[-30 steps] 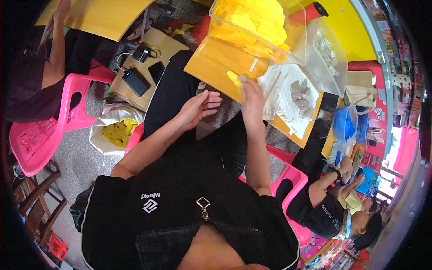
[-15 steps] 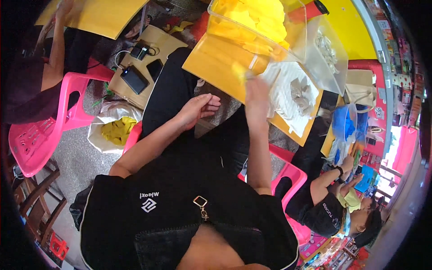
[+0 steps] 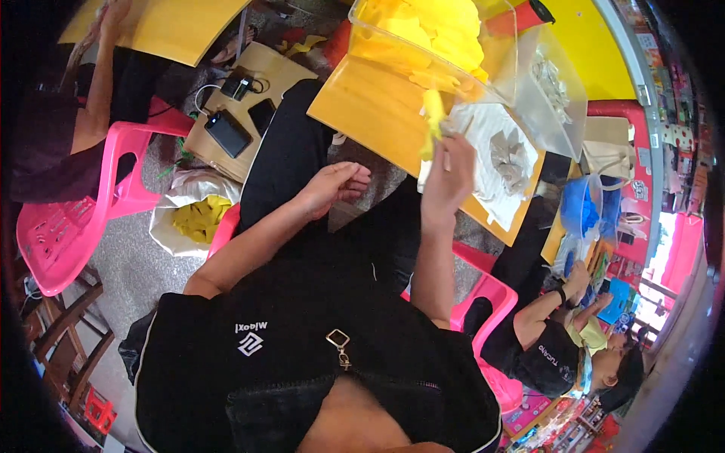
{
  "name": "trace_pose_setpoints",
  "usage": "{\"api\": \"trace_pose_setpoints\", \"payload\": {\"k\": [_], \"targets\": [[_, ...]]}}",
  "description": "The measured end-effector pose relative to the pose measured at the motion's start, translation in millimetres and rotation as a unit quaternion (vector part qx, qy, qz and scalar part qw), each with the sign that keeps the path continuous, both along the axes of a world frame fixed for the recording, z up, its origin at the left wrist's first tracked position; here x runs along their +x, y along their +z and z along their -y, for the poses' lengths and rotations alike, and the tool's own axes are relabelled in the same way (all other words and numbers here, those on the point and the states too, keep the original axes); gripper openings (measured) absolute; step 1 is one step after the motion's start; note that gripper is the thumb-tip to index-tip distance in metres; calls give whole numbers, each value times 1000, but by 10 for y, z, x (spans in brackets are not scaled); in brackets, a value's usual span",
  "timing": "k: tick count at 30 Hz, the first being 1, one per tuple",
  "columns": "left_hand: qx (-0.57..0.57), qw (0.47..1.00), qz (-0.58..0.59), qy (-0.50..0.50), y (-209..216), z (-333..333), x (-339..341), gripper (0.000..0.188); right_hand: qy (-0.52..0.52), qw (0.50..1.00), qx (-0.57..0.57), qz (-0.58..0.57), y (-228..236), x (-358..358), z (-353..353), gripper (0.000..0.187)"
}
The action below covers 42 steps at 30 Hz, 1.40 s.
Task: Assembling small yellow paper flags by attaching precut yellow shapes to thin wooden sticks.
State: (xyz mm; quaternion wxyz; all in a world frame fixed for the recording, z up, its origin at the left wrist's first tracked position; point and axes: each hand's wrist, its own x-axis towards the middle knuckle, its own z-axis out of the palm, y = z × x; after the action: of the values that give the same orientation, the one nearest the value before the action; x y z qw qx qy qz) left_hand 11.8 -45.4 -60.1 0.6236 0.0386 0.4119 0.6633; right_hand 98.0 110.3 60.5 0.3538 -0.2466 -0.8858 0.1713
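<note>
While a yellow piece (image 3: 434, 113) is pinched by the fingers of the right hand (image 3: 451, 174), on the near side of the clear bin (image 3: 498, 57), the left hand (image 3: 332, 189) hangs farther from that bin, fingers curled; whether they grasp anything cannot be told.

The strip (image 3: 433, 121) is bright yellow, the tabletop (image 3: 374, 106) orange-yellow, the cloth (image 3: 483, 189) white, the chair (image 3: 91, 226) pink, the shirt (image 3: 302, 325) black.

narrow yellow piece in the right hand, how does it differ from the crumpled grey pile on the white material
Colour: the narrow yellow piece is bright, the crumpled grey pile dull. Shape: the piece is slim, the pile broader. Pose: the right hand holds the piece; the pile lies on the white material.
</note>
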Motion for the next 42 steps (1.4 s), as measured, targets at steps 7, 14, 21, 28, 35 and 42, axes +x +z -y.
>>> {"api": "trace_pose_setpoints", "payload": {"k": [7,14,21,28,35,42], "targets": [[32,999,34,26,204,-109,-53,30,55,994,-86,37,13,20,67,8],[190,967,114,130,517,-338,-187,25,79,992,-94,20,-19,-31,322,12],[148,970,124,145,542,-291,-171,19,148,986,77,10,-161,-6,262,14],[127,977,81,150,509,-240,-193,16,178,982,-34,46,-330,76,279,12],[106,982,69,137,441,-223,-167,20,87,946,-311,43,-434,49,389,11],[121,970,86,193,284,-260,-120,20,109,994,-7,-29,-435,-51,449,12]]}}
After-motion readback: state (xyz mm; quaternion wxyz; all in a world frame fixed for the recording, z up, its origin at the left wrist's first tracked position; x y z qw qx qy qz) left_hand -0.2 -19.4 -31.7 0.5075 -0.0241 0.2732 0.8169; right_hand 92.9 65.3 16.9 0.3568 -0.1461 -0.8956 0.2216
